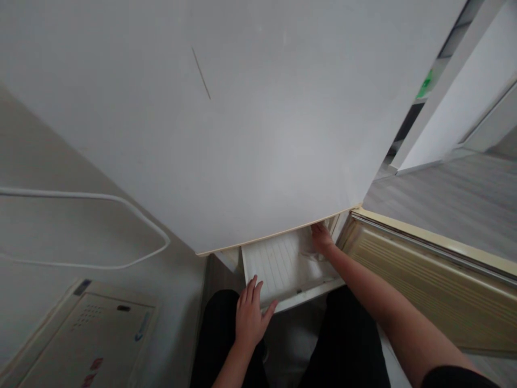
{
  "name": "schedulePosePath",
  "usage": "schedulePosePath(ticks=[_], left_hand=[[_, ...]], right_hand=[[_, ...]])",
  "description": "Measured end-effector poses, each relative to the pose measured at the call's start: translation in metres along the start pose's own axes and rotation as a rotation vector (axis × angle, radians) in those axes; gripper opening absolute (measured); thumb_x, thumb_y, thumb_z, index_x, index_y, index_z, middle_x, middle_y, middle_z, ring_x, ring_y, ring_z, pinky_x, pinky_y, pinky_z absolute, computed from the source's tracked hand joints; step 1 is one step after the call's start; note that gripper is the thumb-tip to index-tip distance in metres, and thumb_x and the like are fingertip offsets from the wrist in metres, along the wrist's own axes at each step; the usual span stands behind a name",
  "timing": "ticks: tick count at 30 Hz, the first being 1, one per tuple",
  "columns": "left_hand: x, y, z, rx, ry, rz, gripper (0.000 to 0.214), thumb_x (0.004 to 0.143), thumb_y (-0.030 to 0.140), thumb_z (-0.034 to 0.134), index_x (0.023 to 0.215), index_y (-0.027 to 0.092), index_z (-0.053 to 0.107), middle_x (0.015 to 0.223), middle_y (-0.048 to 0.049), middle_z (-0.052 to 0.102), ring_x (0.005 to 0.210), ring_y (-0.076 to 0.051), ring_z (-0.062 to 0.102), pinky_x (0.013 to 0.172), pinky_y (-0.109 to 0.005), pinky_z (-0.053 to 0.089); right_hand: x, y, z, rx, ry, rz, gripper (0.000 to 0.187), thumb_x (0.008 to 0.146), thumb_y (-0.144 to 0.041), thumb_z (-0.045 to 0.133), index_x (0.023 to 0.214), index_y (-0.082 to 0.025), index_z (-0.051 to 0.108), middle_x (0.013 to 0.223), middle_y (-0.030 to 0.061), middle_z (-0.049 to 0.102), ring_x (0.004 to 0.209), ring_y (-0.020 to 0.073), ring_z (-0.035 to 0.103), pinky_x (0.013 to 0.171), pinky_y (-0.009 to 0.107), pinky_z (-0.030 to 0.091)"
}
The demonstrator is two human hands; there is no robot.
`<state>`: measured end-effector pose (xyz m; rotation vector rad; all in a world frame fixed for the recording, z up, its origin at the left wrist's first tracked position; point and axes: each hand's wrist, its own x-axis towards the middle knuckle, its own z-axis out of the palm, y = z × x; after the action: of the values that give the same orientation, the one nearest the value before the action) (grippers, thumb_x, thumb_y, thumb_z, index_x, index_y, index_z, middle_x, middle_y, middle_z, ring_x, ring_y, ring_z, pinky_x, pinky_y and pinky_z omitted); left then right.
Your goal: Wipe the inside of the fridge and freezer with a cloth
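Note:
A white ribbed drawer (pixel 278 264) is pulled out from under a large white appliance body (pixel 242 134). My left hand (pixel 249 318) rests on the drawer's front rim, fingers stretched flat and thumb apart, holding nothing. My right hand (pixel 322 238) reaches deep into the drawer's far right corner. Its fingertips are hidden under the edge of the appliance body. Something clear and thin (pixel 309 256) lies just below that hand; I cannot tell whether the hand grips it. My knees in black trousers (pixel 347 339) are right in front of the drawer.
An open door with a yellowed, ribbed inner lining (pixel 428 280) stands to the right. A white cable (pixel 133 210) loops along the grey wall at left. A beige panel with stickers (pixel 81 339) lies at the bottom left. Grey floor (pixel 452 199) stretches beyond the door.

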<state>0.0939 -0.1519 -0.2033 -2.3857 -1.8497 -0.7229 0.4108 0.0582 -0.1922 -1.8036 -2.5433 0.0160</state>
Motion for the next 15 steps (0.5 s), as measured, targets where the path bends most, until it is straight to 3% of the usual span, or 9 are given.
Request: schedulePosePath(ticks=[2,4,6,7,9,11,15], left_hand=[[0.000,-0.001,0.001,0.002,0.006,0.006,0.054,0.091,0.053,0.060,0.133,0.019,0.053,0.147,-0.0158,0.055,0.132,-0.033,0.054,0.103,-0.050,0.048],[-0.001,-0.003,0.001,0.003,0.011,0.020,0.050,0.092,0.052,0.060,0.129,0.020,0.055,0.144,-0.0147,0.057,0.131,-0.033,0.056,0.102,-0.050,0.049],[-0.002,-0.004,0.002,0.004,0.014,0.042,0.046,0.092,0.051,0.060,0.126,0.020,0.057,0.143,-0.0136,0.059,0.129,-0.032,0.057,0.102,-0.050,0.049],[-0.002,-0.005,0.002,0.002,0.012,0.050,0.044,0.092,0.051,0.060,0.124,0.020,0.058,0.142,-0.0132,0.060,0.128,-0.032,0.058,0.102,-0.050,0.049],[-0.002,-0.006,0.002,-0.006,0.002,0.059,0.043,0.092,0.051,0.060,0.122,0.021,0.059,0.141,-0.0126,0.060,0.127,-0.032,0.059,0.103,-0.050,0.049],[-0.001,-0.006,0.002,-0.018,-0.014,0.062,0.042,0.092,0.051,0.060,0.121,0.021,0.060,0.141,-0.0123,0.061,0.126,-0.032,0.059,0.103,-0.050,0.049],[0.000,-0.005,0.001,-0.041,-0.031,0.059,0.042,0.091,0.052,0.061,0.120,0.022,0.061,0.138,-0.0123,0.063,0.123,-0.032,0.061,0.104,-0.052,0.047]], right_hand=[[-0.024,0.001,-0.004,-0.019,-0.037,-0.049,0.045,0.078,-0.002,0.050,0.118,0.003,0.071,0.147,0.0251,0.049,0.149,0.0311,0.033,0.128,0.045,0.013],[-0.052,0.004,-0.006,-0.015,-0.075,-0.058,0.049,0.076,-0.006,0.057,0.123,0.000,0.069,0.159,0.0213,0.034,0.153,0.0325,0.022,0.126,0.048,0.021],[-0.080,0.008,-0.005,0.047,-0.123,0.037,0.066,0.077,-0.009,0.060,0.142,-0.003,0.056,0.167,0.0180,0.009,0.153,0.0358,0.019,0.118,0.049,0.037],[-0.091,0.009,-0.004,0.093,-0.153,0.112,0.072,0.080,-0.010,0.058,0.151,-0.004,0.044,0.167,0.0198,0.002,0.151,0.0372,0.024,0.113,0.047,0.043],[-0.108,0.010,-0.002,0.180,-0.210,0.229,0.075,0.091,-0.011,0.048,0.162,-0.009,0.022,0.165,0.0268,0.008,0.141,0.0372,0.044,0.105,0.045,0.049],[-0.114,0.007,-0.002,0.238,-0.214,0.290,0.072,0.098,-0.013,0.038,0.164,-0.012,0.008,0.159,0.0304,0.027,0.126,0.0361,0.060,0.101,0.047,0.051],[-0.100,-0.002,-0.005,0.295,-0.163,0.415,0.079,0.101,-0.021,0.041,0.162,-0.006,-0.008,0.145,0.0307,0.048,0.116,0.0349,0.066,0.098,0.045,0.051]])
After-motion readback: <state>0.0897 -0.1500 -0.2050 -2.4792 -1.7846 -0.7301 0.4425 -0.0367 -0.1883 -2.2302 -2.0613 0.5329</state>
